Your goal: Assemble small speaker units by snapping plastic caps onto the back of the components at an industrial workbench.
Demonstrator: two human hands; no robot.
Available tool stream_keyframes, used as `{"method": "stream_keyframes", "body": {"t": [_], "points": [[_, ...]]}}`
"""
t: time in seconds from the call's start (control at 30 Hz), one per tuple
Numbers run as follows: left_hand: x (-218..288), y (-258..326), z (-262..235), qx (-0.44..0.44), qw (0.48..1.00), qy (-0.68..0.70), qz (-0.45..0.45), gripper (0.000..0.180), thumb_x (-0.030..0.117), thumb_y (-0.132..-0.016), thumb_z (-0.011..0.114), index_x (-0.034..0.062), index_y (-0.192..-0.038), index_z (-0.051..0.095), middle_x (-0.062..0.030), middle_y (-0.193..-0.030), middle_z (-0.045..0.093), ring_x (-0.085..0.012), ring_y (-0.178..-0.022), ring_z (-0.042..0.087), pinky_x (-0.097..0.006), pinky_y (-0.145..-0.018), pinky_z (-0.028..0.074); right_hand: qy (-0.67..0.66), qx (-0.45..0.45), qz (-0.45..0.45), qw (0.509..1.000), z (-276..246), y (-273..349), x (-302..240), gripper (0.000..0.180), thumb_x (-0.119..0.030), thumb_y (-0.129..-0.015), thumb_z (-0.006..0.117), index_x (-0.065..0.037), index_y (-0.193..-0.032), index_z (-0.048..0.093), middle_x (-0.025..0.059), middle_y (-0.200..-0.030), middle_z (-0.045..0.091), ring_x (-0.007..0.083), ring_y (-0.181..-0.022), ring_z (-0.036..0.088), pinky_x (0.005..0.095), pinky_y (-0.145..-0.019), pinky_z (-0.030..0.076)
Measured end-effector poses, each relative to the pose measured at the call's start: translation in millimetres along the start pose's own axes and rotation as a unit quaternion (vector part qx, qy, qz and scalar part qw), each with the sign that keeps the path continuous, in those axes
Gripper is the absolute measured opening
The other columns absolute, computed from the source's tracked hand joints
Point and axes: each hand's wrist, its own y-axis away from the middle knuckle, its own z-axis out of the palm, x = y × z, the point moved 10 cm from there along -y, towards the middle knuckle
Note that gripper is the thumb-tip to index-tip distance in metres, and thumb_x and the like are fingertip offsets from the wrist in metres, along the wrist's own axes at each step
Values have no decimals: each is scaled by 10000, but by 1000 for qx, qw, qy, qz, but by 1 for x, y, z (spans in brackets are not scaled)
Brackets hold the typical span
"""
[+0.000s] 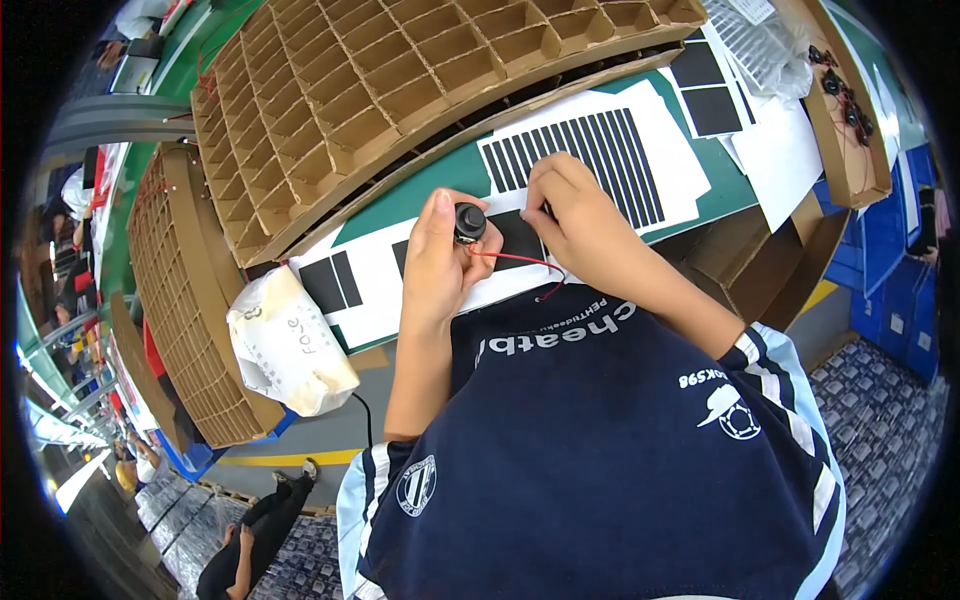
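My left hand (437, 262) is closed round a small black cylindrical part (469, 222), with the round end facing up. A thin red wire (520, 259) trails from it to the right. Close by, my right hand (584, 212) has its thumb and fingers pinched together; whatever lies between the fingertips is too small to make out. Under the hands are white backing sheets with black stickers: a sheet of narrow black strips (590, 150) just beyond, and larger black rectangles (515, 238) below the fingers.
A large cardboard tray with dividers (400, 85) stands along the far side of the green tabletop (715, 190). A stuffed white bag (290, 342) sits at the left edge. Black wired parts (853, 120) lie in a cardboard box at the right. Another person (262, 535) is at lower left.
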Motion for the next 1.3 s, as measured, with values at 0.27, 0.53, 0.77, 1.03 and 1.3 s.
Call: {"method": "stream_keyframes", "body": {"t": [0.27,0.53,0.77,1.03,1.3], "points": [[15,-2,18,-44,995,21,90,310,350,-916,343,47,-913,411,-19,-491,359,-59,-396,276,-192,-373,205,-397,-11,117,910,1,-7,11,30,-33,-803,526,-21,-810,500,49,-1002,451,98,-825,480,238,-736,403],[45,9,12,112,981,-73,143,127,150,-886,431,37,-842,469,-2,-604,471,-39,-486,438,-148,-395,327,-504,-218,220,807,4,15,-25,532,34,-764,552,-91,-1166,226,114,-981,472,134,-701,562,225,-548,457],[64,17,17,20,980,-164,114,140,158,-839,520,32,-836,459,-17,-628,518,-33,-517,429,-161,-456,318,-420,25,198,885,-107,26,6,471,23,-737,531,-29,-1157,324,19,-646,517,81,-558,467,179,-527,373],[169,55,-21,118,941,-198,249,130,155,-878,447,30,-877,483,-55,-578,514,-25,-389,331,-145,-356,236,221,378,162,884,-382,111,103,451,-172,-869,495,-40,-1264,323,62,-845,572,70,-664,491,178,-600,380],[261,90,-69,324,790,-450,260,152,156,-842,509,12,-890,513,-25,-642,526,-51,-486,414,-183,-430,313,238,341,109,903,-339,74,131,415,-133,-860,493,-7,-1231,355,162,-1198,440,212,-1103,433,303,-918,333]]}}
